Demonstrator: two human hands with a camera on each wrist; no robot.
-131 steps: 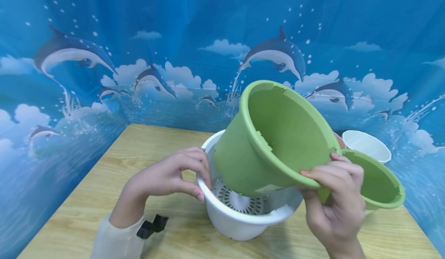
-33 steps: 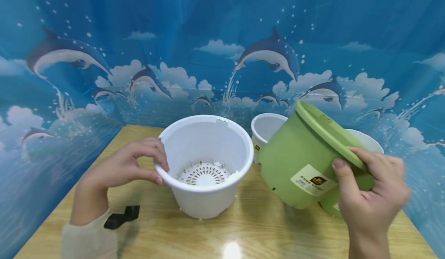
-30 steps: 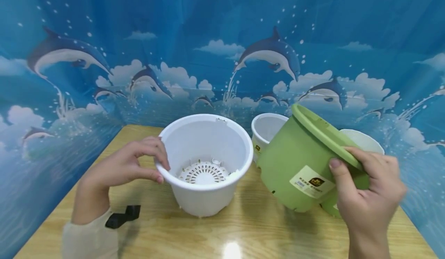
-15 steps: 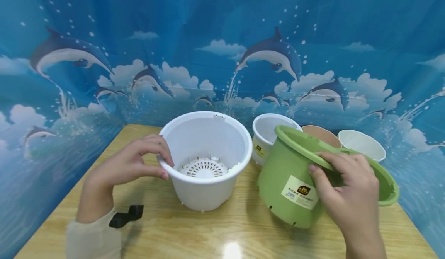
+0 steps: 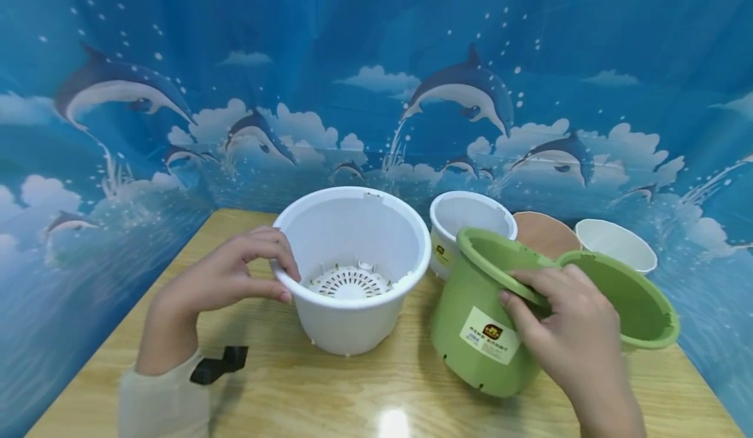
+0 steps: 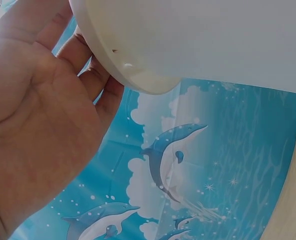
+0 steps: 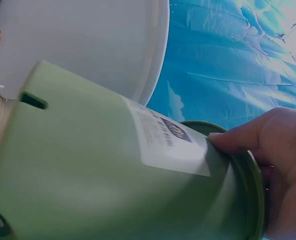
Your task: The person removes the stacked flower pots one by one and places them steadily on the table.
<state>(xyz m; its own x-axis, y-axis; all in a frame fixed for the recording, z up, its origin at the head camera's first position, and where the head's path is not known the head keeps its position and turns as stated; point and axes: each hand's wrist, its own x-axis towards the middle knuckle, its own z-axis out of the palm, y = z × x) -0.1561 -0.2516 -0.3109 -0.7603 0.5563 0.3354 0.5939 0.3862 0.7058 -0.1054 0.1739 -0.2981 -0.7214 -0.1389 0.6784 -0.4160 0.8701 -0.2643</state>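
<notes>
A white plastic pot (image 5: 347,330) with a slotted bottom stands left of the middle of the table. My left hand (image 5: 241,274) grips its left rim, fingers inside and thumb outside; the left wrist view shows the same rim (image 6: 107,65) by the fingers. My right hand (image 5: 567,333) pinches the rim of a green plastic pot (image 5: 453,314), thumb on the outer wall. That pot leans slightly, its paper label (image 5: 489,335) facing me. In the right wrist view the green pot (image 7: 87,165) fills the foreground, with the thumb near the label.
Behind the held pot are a smaller white pot (image 5: 442,252), a brown pot (image 5: 544,232) and a white bowl-like pot (image 5: 618,245). Another green pot (image 5: 641,307) stands at the right, partly behind my right hand. A dolphin-printed curtain (image 5: 365,98) hangs behind the wooden table (image 5: 306,399).
The green pot came out of the white pot, moved right, and was lowered and turned more upright. My left hand kept its grip on the white pot's rim.
</notes>
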